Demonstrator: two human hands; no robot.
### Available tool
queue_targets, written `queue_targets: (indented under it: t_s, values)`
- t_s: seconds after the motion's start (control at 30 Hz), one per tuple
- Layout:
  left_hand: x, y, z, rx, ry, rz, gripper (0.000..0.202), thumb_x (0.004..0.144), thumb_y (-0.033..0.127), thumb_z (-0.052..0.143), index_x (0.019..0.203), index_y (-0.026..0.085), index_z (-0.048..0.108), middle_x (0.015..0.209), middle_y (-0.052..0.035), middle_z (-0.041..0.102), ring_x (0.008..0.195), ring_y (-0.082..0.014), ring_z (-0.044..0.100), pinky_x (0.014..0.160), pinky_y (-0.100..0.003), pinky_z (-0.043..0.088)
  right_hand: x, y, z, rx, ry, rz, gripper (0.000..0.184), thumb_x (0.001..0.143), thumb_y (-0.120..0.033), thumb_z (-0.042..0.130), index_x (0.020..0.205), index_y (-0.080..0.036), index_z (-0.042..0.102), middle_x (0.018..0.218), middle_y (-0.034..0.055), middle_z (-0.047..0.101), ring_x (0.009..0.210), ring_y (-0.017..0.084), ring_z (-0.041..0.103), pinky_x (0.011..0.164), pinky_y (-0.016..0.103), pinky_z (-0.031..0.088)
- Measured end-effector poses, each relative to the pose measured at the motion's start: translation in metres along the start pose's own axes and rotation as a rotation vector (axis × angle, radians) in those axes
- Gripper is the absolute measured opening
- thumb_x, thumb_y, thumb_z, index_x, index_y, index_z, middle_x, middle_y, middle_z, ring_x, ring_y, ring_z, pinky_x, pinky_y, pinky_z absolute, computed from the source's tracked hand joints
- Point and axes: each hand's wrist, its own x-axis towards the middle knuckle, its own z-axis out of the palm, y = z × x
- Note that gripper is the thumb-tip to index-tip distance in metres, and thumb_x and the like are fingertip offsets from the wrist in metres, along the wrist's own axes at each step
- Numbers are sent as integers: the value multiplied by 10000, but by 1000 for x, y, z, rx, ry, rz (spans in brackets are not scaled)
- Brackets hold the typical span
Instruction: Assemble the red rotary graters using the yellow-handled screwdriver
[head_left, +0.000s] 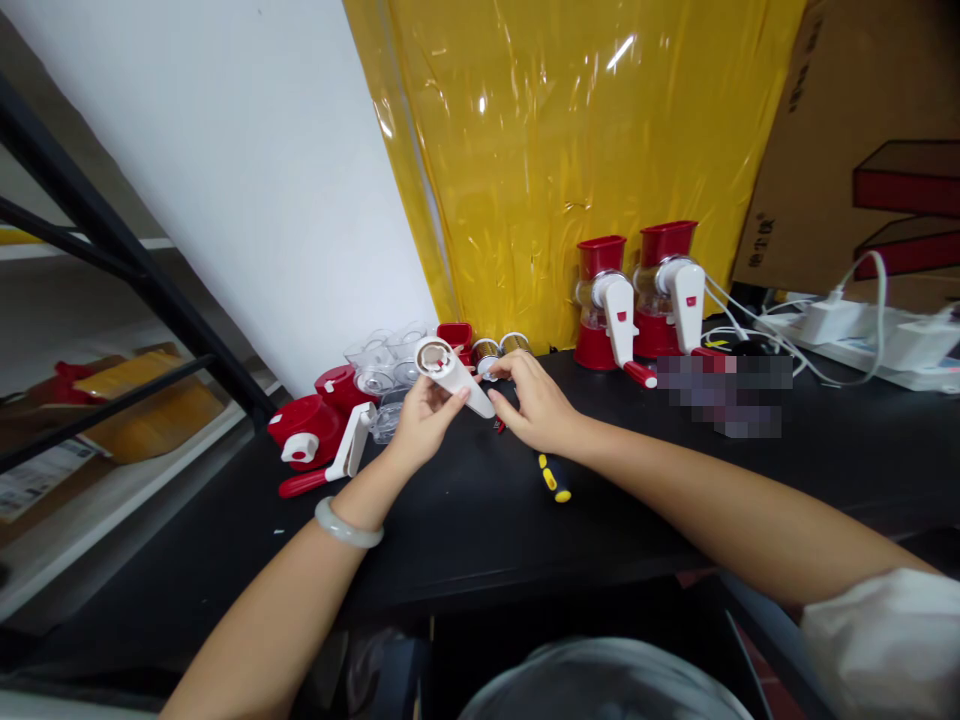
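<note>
One tapered white plastic part (454, 374) sits pinched in left hand (424, 424); right hand (538, 402) half-curled beside it, grip unclear. Cardboard box (814, 185) bears Chinese characters, ®.

Over the near edge of the worktop (465, 510), from its left, your left forearm (277, 600) reached in. Your left grip (426, 420) was closed above the worktop, thumb laid on top and fingers bent beneath. Your right forearm (697, 490) slanted across from the worktop's right side, its wrist nearly straight. Above the worktop, your right grip (536, 400) faced the left one, fingers bent, thumb parted from them.
</note>
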Motion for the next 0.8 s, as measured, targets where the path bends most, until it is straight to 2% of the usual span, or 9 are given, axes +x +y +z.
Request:
queue_targets:
  t_s: [0.13, 0.3, 0.43, 0.53, 0.8]
  values:
    - [0, -3, -2, -2, 1, 13, 470, 854, 372, 720, 1252, 206, 533, 1272, -137, 663, 1045, -245, 714, 922, -392, 594, -2, 5, 4, -10, -106, 84, 281, 922, -317, 540, 1164, -174, 522, 1138, 135, 591, 1099, 263, 550, 971, 452, 438]
    - [0, -7, -1, -20, -26, 2, 537, 825, 362, 748, 1282, 198, 519, 1262, -157, 665, 1067, -251, 707, 944, -406, 582, -5, 15, 12, 15, -218, 170, 442, 907, -468, 589, 1205, -143, 563, 1175, 151, 594, 1132, 262, 552, 990, 445, 431]
    - [-2, -6, 1, -44, -90, -18, 559, 857, 383, 711, 1328, 193, 477, 1244, -173, 675, 1096, -270, 695, 894, -406, 603, -7, 17, 17, 36, -324, 196, 425, 853, -542, 644, 1021, -152, 663, 1054, 118, 617, 1030, 241, 566, 908, 418, 459]
    - [-3, -4, 2, -45, -106, -28, 513, 867, 388, 701, 1289, 193, 485, 1249, -169, 675, 1086, -274, 699, 880, -402, 608, -7, 16, 19, 51, -365, 184, 359, 829, -508, 689, 909, -158, 690, 996, 102, 626, 1021, 242, 545, 884, 404, 456]
    - [-2, 2, 0, -56, -78, -45, 501, 855, 395, 714, 1245, 193, 474, 1237, -165, 679, 1038, -266, 718, 867, -391, 611, -5, 7, 20, 147, -351, 236, 240, 848, -389, 692, 864, -151, 664, 888, 68, 638, 923, 207, 548, 833, 354, 441]
